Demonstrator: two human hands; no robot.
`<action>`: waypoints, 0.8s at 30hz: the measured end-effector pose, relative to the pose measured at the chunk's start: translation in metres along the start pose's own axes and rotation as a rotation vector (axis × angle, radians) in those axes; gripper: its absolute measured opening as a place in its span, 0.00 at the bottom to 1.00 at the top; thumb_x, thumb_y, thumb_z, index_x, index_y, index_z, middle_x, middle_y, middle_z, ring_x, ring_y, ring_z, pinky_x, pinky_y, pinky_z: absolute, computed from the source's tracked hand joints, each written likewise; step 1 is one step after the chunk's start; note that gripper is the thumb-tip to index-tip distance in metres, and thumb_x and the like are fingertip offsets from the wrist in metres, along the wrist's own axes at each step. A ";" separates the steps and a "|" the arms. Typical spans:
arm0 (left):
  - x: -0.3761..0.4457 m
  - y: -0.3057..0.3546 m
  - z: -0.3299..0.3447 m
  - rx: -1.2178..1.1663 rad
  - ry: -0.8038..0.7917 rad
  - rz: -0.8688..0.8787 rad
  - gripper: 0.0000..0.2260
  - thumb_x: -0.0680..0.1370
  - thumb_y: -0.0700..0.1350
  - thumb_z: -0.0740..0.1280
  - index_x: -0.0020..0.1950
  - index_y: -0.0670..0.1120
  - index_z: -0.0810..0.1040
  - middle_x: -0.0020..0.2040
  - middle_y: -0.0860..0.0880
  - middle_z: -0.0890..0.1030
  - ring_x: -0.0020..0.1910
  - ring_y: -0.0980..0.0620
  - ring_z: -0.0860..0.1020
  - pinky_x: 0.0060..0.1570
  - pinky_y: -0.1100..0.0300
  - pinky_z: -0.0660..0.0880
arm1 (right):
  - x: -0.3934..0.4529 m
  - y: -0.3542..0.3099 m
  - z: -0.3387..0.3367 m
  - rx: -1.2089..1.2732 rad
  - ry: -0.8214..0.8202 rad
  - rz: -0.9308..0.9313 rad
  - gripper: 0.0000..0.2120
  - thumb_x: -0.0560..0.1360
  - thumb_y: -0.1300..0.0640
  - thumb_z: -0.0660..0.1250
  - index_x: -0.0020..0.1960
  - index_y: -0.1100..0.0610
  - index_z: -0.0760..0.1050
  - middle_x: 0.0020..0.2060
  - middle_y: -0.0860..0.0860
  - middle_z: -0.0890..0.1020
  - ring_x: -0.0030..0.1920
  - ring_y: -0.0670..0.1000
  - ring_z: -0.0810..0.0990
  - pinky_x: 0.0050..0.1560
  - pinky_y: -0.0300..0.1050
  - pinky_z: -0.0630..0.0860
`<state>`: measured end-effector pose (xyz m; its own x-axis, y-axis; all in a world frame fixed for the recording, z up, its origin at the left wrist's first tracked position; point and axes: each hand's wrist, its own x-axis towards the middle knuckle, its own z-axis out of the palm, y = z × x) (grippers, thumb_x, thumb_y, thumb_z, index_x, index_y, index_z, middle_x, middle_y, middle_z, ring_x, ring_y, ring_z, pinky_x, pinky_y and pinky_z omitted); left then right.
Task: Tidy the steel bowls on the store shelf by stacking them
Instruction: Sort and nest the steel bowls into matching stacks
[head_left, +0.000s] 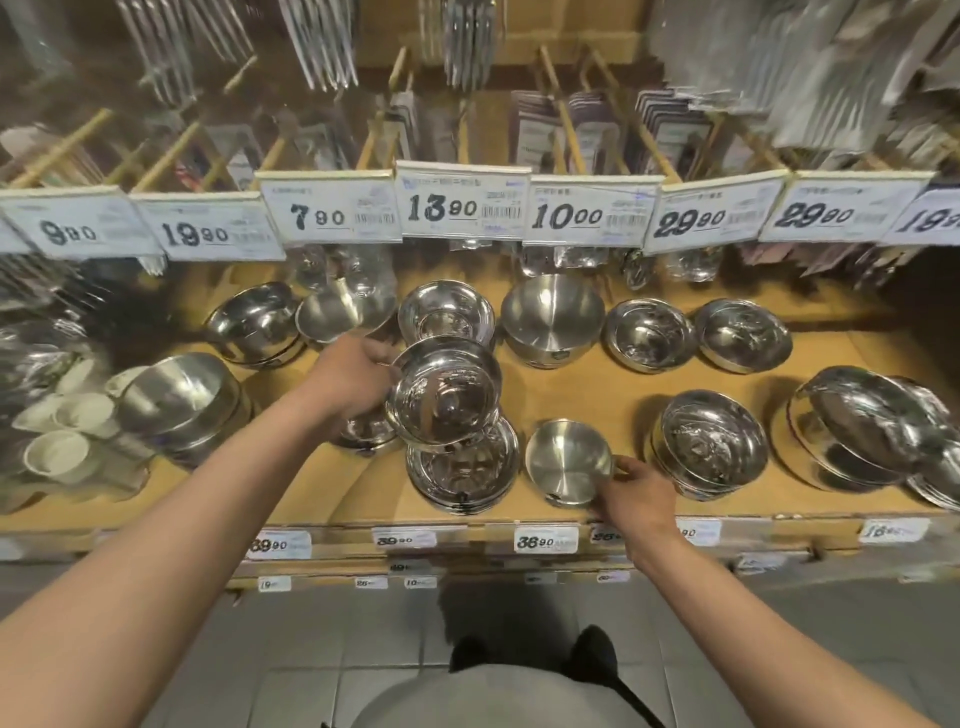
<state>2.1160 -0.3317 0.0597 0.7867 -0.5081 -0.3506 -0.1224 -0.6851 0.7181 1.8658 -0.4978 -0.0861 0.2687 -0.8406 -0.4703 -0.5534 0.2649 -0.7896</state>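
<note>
Left hand (347, 378) grips rim of shiny bowl (442, 395), held tilted in air above bowl stack (462, 470) on shelf (613, 395). Right hand (638, 499) pinches rim of small matte bowl (567, 461), tilted, just right of stack. More bowls beyond both hands.

Right-edge bowl stack (935, 483) cut off

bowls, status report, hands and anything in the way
Left hand holds shiny bowl lifted over front stack. Right hand grips matte bowl, tilted on shelf. Nothing blocking the stack.
</note>
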 end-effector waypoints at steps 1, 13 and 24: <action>0.000 -0.001 0.000 0.005 0.005 -0.006 0.08 0.80 0.36 0.67 0.52 0.44 0.86 0.53 0.44 0.84 0.38 0.49 0.79 0.39 0.56 0.78 | 0.002 -0.001 0.001 -0.024 0.007 -0.015 0.12 0.76 0.60 0.73 0.59 0.54 0.81 0.38 0.49 0.85 0.37 0.50 0.84 0.37 0.46 0.82; -0.002 0.043 0.054 0.056 -0.150 0.078 0.10 0.81 0.40 0.67 0.60 0.46 0.84 0.60 0.48 0.83 0.53 0.49 0.80 0.60 0.52 0.77 | -0.022 -0.021 -0.051 -0.092 -0.324 -0.188 0.10 0.83 0.49 0.63 0.44 0.46 0.79 0.32 0.39 0.81 0.34 0.38 0.78 0.37 0.33 0.74; -0.034 0.139 0.181 0.195 -0.263 0.236 0.11 0.83 0.42 0.62 0.60 0.47 0.83 0.52 0.47 0.85 0.37 0.51 0.79 0.42 0.57 0.79 | 0.025 -0.086 -0.183 0.213 -0.336 -0.190 0.10 0.80 0.54 0.68 0.44 0.47 0.87 0.44 0.43 0.88 0.44 0.45 0.87 0.45 0.47 0.85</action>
<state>1.9628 -0.5042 0.0631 0.5448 -0.7624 -0.3493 -0.4136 -0.6066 0.6789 1.7756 -0.6283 0.0421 0.6108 -0.6931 -0.3828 -0.3036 0.2415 -0.9217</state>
